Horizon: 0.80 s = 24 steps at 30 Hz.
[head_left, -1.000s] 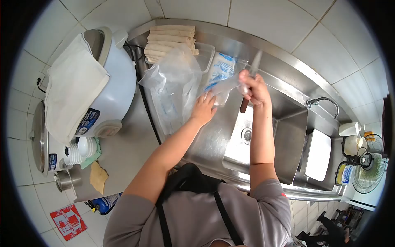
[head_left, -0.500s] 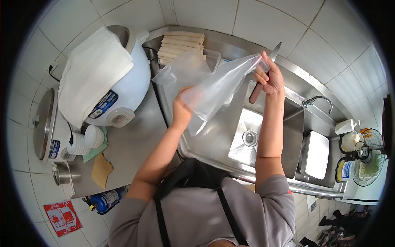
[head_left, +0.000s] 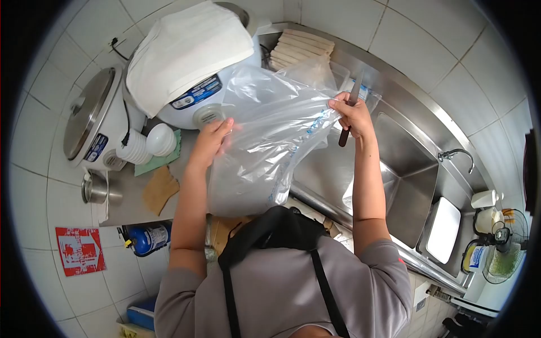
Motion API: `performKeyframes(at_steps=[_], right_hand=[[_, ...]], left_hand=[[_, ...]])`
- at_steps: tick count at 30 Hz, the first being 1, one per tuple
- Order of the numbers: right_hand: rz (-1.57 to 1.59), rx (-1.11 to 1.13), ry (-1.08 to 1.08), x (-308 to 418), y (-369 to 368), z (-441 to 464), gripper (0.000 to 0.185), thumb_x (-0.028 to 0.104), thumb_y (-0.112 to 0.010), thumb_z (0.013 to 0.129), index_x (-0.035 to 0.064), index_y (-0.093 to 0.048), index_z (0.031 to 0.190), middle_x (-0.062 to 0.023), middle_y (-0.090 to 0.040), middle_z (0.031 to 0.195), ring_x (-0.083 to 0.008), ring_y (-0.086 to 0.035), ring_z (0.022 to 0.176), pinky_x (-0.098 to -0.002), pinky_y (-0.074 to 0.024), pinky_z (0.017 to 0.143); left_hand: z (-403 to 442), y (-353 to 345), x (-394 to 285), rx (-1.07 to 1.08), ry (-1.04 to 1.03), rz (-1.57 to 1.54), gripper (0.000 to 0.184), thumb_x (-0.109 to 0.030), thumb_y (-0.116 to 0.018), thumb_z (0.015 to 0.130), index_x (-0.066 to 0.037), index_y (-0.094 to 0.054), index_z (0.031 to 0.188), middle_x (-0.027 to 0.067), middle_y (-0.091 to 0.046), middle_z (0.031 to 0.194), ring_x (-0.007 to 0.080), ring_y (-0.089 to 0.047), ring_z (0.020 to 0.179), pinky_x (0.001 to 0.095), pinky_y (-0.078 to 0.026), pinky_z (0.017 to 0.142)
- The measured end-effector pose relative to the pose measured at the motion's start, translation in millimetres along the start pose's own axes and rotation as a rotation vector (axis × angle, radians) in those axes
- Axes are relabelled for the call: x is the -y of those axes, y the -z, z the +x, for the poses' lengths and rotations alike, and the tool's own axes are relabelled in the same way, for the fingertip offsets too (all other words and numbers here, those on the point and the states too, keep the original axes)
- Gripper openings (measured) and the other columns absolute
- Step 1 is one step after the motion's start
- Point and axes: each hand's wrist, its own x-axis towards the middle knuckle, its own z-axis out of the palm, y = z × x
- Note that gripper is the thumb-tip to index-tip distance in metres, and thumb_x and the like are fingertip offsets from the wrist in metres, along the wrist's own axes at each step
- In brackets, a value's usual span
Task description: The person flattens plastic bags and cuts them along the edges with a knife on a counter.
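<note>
A large clear plastic bag [head_left: 265, 152] with blue print is stretched between my two hands, in front of my chest. My left hand [head_left: 211, 139] grips its left edge, the fingers slightly blurred. At the upper right edge, my right hand [head_left: 351, 114] pinches the plastic and also holds a knife [head_left: 355, 94] with a dark brown handle, its blade pointing up and away from me. Part of the bag lies in front of the rice cooker. Behind it, a stack of pale rolled or folded pieces [head_left: 298, 48] rests on the steel counter, partly covered by plastic.
A large rice cooker [head_left: 186, 115] carries white cloths [head_left: 189, 50]. Left of it stand a second cooker [head_left: 93, 121], stacked white bowls [head_left: 160, 139] and a brown cloth [head_left: 160, 190]. On the right are a steel sink [head_left: 411, 197], a faucet [head_left: 456, 156] and a white tray [head_left: 443, 230].
The bag has spread out wider and swung closer to my body. My left hand has moved left and up a little, my right hand slightly down. My view has turned left.
</note>
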Motion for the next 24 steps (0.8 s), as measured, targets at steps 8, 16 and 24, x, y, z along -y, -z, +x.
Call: performKeyframes(at_steps=[8,16,24], right_hand=[[-0.075,0.289,-0.212,-16.7,-45.4,-8.3,0.014,0.012,-0.071,0.079,0.0002,-0.065,0.084,-0.0026,-0.061,0.065,-0.0040,-0.032,0.033,-0.0194,-0.0256,0.032],[-0.126,0.376,-0.306,-85.1,-93.5,1.0,0.037,0.036,-0.076,0.075,0.0043,-0.058,0.073,0.0025,-0.041,0.045,-0.0057,-0.034,0.033,-0.0212,-0.0222,0.032],[-0.054,0.284,-0.365,-104.8,-120.9,-2.9,0.029,0.020,-0.078,0.074,0.0055,-0.054,0.065,0.0018,-0.042,0.044,-0.0083,-0.032,0.032,-0.0227,-0.0203,0.032]], left_hand=[[-18.9,76.8,9.5,-0.059,-0.011,0.329,0.038,-0.043,-0.053,0.092,-0.009,-0.069,0.098,-0.0059,-0.042,0.052,0.0033,-0.037,0.044,0.0197,-0.029,0.041],[18.7,99.1,14.6,0.378,-0.195,0.652,0.029,-0.032,-0.070,0.079,-0.004,-0.066,0.071,-0.0032,-0.043,0.054,0.0058,-0.041,0.055,0.0255,-0.031,0.051],[38.8,65.2,44.4,-0.078,-0.662,1.215,0.026,-0.027,-0.069,0.078,-0.010,-0.066,0.097,0.0056,-0.059,0.082,0.0224,-0.055,0.077,0.0348,-0.040,0.068]])
